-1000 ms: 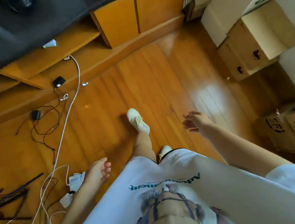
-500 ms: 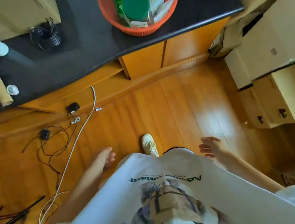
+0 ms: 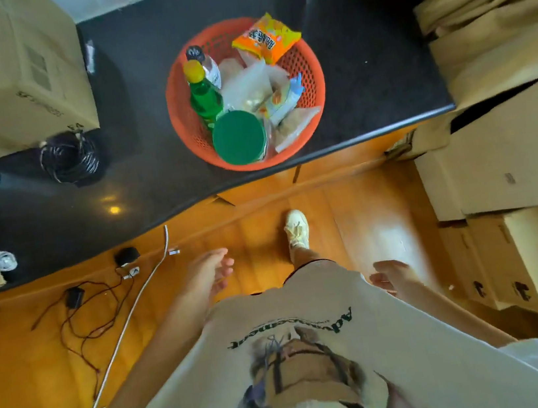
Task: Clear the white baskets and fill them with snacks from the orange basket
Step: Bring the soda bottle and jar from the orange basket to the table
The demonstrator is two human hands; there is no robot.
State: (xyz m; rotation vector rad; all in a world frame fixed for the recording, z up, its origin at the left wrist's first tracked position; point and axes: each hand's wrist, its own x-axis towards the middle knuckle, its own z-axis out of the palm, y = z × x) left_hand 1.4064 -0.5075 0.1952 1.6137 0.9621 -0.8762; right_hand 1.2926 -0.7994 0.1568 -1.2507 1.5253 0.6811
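The round orange basket (image 3: 308, 60) stands on the black countertop (image 3: 152, 171) straight ahead, near its front edge. Inside it are a green bottle (image 3: 204, 97), a dark-capped bottle (image 3: 202, 59), a jar with a green lid (image 3: 239, 137), an orange snack bag (image 3: 266, 38) and several clear packets (image 3: 254, 84). My left hand (image 3: 210, 274) hangs empty over the wooden floor, fingers apart, well short of the counter. My right hand (image 3: 393, 276) hangs beside my hip with loosely curled fingers and holds nothing. No white basket is in view.
Cardboard boxes (image 3: 526, 247) are stacked along the right. A large box (image 3: 17, 73) and a coil of black cable (image 3: 69, 159) sit on the counter's left. Loose cords (image 3: 102, 303) and a white cable (image 3: 132, 320) lie on the floor at left. My foot (image 3: 297, 227) is near the cabinet.
My view has tilted up and I have stepped toward the counter, so the whole orange basket now shows. Both hands stay empty; the left has swung forward.
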